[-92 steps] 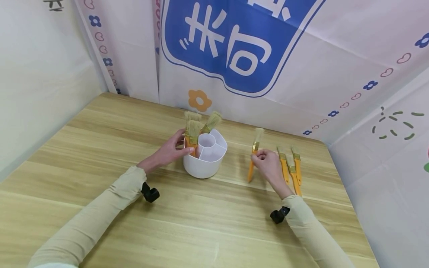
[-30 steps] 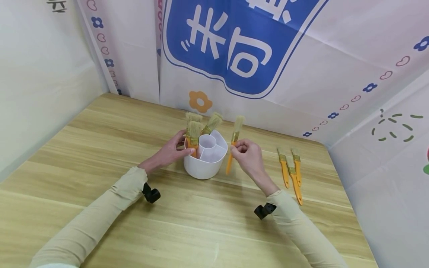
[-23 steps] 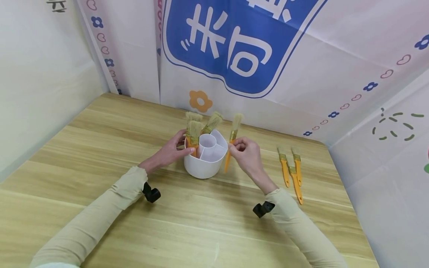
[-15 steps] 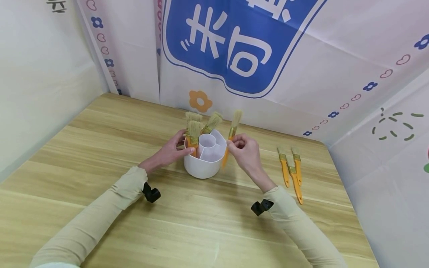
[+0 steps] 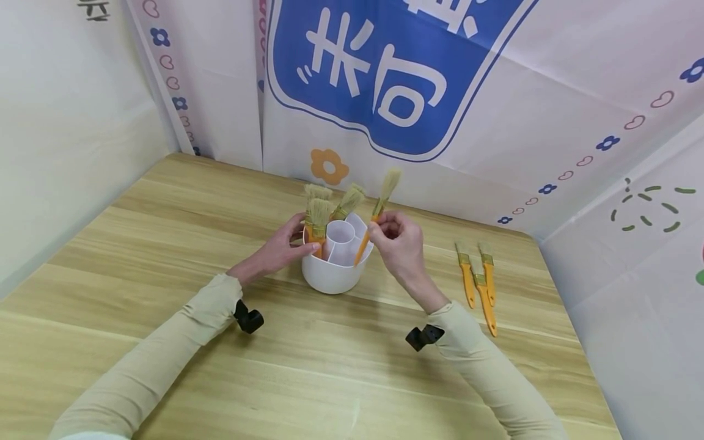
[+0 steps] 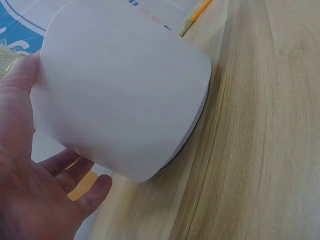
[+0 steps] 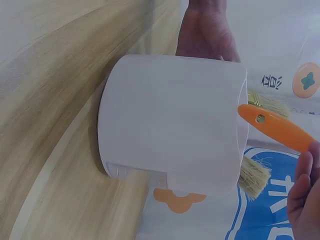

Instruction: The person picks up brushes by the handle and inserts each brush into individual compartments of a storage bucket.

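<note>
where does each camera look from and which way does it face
Head: worn on the head, facing forward and down at the pale wood-grain table; the left hand, right hand and beige sleeves show.
Left wrist: worn on that wrist, facing the outer wall of the white plastic divided holder; only the left hand shows.
Right wrist: worn on that wrist, facing the holder and the orange-handled paintbrush in the right hand; both hands show.
Shared: head and right wrist both show that paintbrush and the holder.

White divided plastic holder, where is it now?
In the head view, the holder stands near centre on the wooden table, left hand gripping its left side.
</note>
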`<state>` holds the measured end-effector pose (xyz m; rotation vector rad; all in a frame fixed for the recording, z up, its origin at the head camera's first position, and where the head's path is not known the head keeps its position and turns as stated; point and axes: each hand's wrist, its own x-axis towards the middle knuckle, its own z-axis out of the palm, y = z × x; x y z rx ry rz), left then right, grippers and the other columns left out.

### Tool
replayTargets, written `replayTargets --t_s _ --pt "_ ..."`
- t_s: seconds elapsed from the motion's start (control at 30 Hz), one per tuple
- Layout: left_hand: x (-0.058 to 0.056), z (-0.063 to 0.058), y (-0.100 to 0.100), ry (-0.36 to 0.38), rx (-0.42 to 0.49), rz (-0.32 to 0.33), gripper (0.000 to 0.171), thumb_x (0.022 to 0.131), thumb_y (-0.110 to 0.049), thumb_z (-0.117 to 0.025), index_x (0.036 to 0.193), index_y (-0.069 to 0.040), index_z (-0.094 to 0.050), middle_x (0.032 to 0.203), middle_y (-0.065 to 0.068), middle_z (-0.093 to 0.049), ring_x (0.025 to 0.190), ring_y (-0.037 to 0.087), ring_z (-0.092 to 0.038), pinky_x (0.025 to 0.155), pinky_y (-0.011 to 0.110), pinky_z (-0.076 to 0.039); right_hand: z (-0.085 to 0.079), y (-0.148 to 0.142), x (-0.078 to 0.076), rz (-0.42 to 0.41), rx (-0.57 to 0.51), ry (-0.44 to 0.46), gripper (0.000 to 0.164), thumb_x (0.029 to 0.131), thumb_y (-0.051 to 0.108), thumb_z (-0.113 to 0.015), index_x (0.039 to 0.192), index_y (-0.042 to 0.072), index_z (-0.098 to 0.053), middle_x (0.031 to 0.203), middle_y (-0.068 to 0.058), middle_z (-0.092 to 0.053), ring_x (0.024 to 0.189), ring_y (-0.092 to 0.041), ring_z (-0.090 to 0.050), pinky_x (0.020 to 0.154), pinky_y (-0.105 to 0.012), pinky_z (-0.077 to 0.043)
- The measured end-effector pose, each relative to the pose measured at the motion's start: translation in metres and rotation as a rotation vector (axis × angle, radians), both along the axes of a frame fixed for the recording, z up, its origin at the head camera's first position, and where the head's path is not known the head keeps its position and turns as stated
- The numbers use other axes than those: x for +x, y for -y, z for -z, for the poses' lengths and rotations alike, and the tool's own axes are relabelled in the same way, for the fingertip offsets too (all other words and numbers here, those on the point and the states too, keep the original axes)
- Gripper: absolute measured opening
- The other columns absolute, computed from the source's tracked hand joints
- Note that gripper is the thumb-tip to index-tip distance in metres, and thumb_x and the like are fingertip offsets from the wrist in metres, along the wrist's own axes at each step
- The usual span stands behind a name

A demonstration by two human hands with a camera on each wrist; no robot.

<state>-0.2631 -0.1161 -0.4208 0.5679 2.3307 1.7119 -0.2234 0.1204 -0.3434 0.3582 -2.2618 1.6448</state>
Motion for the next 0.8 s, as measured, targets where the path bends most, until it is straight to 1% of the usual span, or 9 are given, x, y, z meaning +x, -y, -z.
replayTargets --t_s 0.1,0.2,0.3,0.43,0.57,0.67,0.73,0.8 --pt "0.001 0.000 0.000 0.001 0.002 0.001 0.067 0.091 -0.023 -0.060 0.146 -0.015 -0.022 0.141 0.023 -0.039 0.132 0.039 -0.038 0.110 0.053 -0.033 0.000 0.002 0.000 -0.012 -0.002 -0.030 0.008 0.079 0.000 -0.062 0.085 -0.006 -0.061 0.068 -0.014 -0.062 0.055 -0.001 -0.053 0.053 -0.014 -0.043" --pt "0.001 -0.001 0.000 -0.004 0.005 0.001 0.068 0.091 -0.022 -0.060 0.146 -0.014 -0.022 0.140 0.023 -0.040 0.132 0.039 -0.038 0.110 0.053 -0.033 0.005 0.005 0.000 -0.044 0.054 -0.065 0.008 0.079 0.000 -0.063 0.085 -0.006 -0.061 0.069 -0.018 -0.063 0.057 -0.002 -0.052 0.053 -0.015 -0.041" --pt "0.002 -0.002 0.000 -0.011 0.005 0.001 0.068 0.091 -0.021 -0.060 0.146 -0.013 -0.021 0.140 0.024 -0.040 0.131 0.039 -0.039 0.109 0.053 -0.034 0.012 0.009 0.001 -0.090 0.152 -0.103 0.009 0.079 0.001 -0.064 0.085 -0.005 -0.061 0.069 -0.018 -0.064 0.058 -0.006 -0.052 0.053 -0.016 -0.040" --pt "0.002 -0.002 -0.001 -0.016 0.003 0.005 0.068 0.091 -0.021 -0.059 0.146 -0.012 -0.021 0.140 0.024 -0.040 0.131 0.040 -0.039 0.109 0.054 -0.034 0.023 0.014 0.002 -0.127 0.306 -0.152 0.010 0.078 0.004 -0.065 0.084 -0.003 -0.062 0.067 -0.014 -0.065 0.058 -0.011 -0.054 0.054 -0.017 -0.042" --pt "0.003 -0.002 -0.001 -0.017 0.008 0.011 0.067 0.092 -0.020 -0.059 0.146 -0.012 -0.021 0.141 0.024 -0.039 0.131 0.040 -0.039 0.108 0.055 -0.034 0.031 0.018 0.002 -0.140 0.456 -0.220 0.010 0.078 0.007 -0.067 0.081 -0.001 -0.063 0.066 -0.011 -0.067 0.058 -0.014 -0.059 0.053 -0.015 -0.045" --pt "0.003 -0.001 0.000 -0.018 0.007 0.010 0.066 0.092 -0.019 -0.058 0.146 -0.013 -0.021 0.142 0.024 -0.037 0.132 0.040 -0.037 0.109 0.055 -0.034 0.034 0.020 0.002 -0.142 0.518 -0.265 0.010 0.077 0.009 -0.069 0.078 0.000 -0.064 0.066 -0.009 -0.068 0.056 -0.014 -0.061 0.052 -0.018 -0.049" --pt "0.002 0.000 0.000 -0.019 0.003 0.007 0.066 0.092 -0.019 -0.058 0.146 -0.014 -0.021 0.142 0.024 -0.037 0.133 0.040 -0.037 0.109 0.055 -0.033 0.036 0.020 0.002 -0.128 0.545 -0.287 0.010 0.076 0.010 -0.069 0.077 0.001 -0.064 0.065 -0.008 -0.068 0.056 -0.014 -0.062 0.060 -0.021 -0.050" --pt "0.001 0.000 0.000 -0.022 0.000 0.003 0.066 0.092 -0.020 -0.058 0.146 -0.014 -0.021 0.142 0.024 -0.038 0.133 0.040 -0.037 0.109 0.055 -0.034 0.038 0.021 0.002 -0.106 0.569 -0.307 0.011 0.075 0.011 -0.070 0.077 0.003 -0.064 0.065 -0.006 -0.069 0.057 -0.013 -0.063 0.069 -0.028 -0.049"
